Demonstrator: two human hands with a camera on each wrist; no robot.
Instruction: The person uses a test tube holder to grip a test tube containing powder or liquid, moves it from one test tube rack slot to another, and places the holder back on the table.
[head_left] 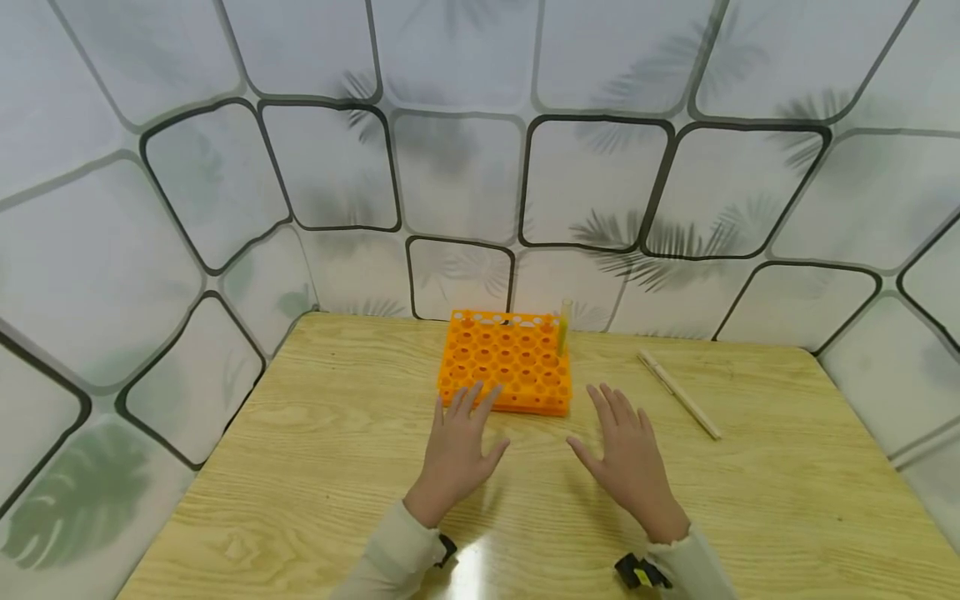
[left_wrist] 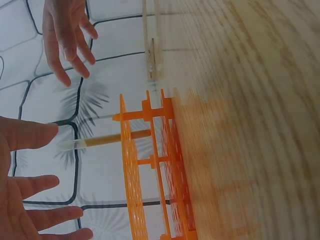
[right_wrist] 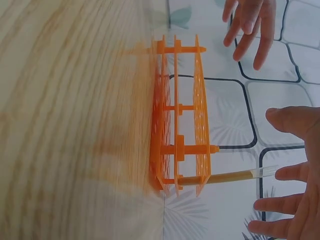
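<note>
An orange test tube rack [head_left: 536, 402] stands toward the back middle of the table, with tiers of round holes. One test tube [head_left: 562, 335] with yellowish liquid stands upright in its back right corner; the tube's clear top shows above the rack. My left hand [head_left: 456, 450] hovers before the rack's front left, palm down, fingers spread and holding nothing. To the right, my right hand [head_left: 628, 458] hovers likewise, fingers spread and empty. In the right wrist view, the rack [right_wrist: 200, 110] and the tube [right_wrist: 232, 176] are apart from the right hand [right_wrist: 305, 185].
A slim pale wooden clamp [head_left: 678, 394] lies slantwise on the table [head_left: 787, 467] to the right of the rack. A patterned curtain [head_left: 465, 183] rises behind the table's back edge and along its sides. Dark straps [head_left: 641, 572] sit on both wrists.
</note>
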